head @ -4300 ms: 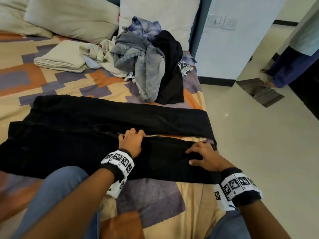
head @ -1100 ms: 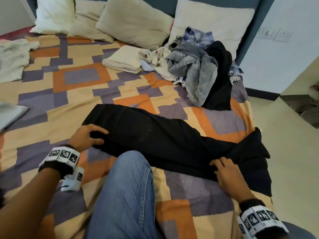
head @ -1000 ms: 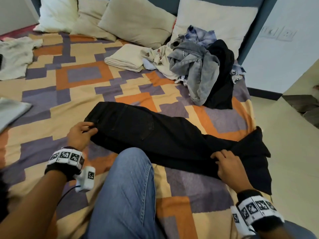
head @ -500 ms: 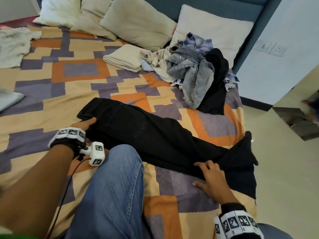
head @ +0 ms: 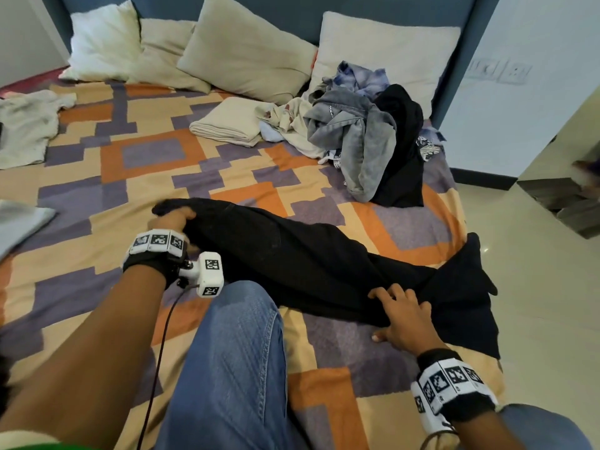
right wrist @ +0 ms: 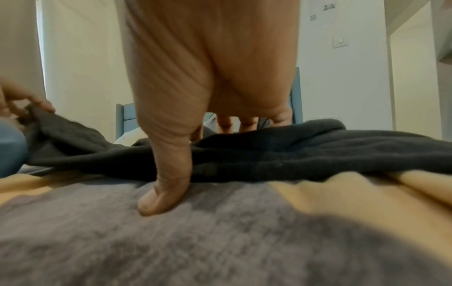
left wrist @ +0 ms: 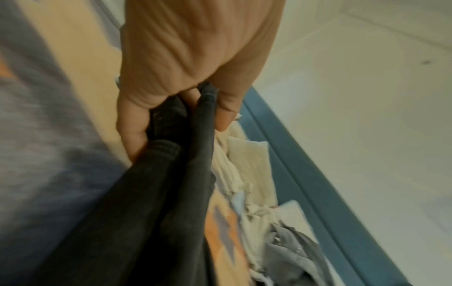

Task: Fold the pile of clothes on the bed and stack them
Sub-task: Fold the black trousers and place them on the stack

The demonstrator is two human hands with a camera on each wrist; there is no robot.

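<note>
A pair of black trousers (head: 308,264) lies lengthwise across the patterned bed cover (head: 146,154), its legs trailing over the bed's right edge. My left hand (head: 173,219) grips the bunched waist end and holds it a little off the bed; the left wrist view shows the hand (left wrist: 186,77) curled round the dark cloth (left wrist: 146,212). My right hand (head: 402,316) rests on the leg part, fingers spread on top. In the right wrist view its thumb (right wrist: 166,174) presses the cover beside the trousers (right wrist: 293,151).
A heap of unfolded clothes (head: 367,138) sits at the back right, with a folded cream cloth (head: 227,125) beside it. Pillows (head: 246,53) line the headboard. A white garment (head: 26,128) lies far left. My knee in jeans (head: 233,368) rests on the bed; the floor (head: 535,303) is to the right.
The trousers, earlier spread with legs side by side, now lie doubled lengthwise. My left hand has closed on the waist end and raised it; my right hand stays on the legs.
</note>
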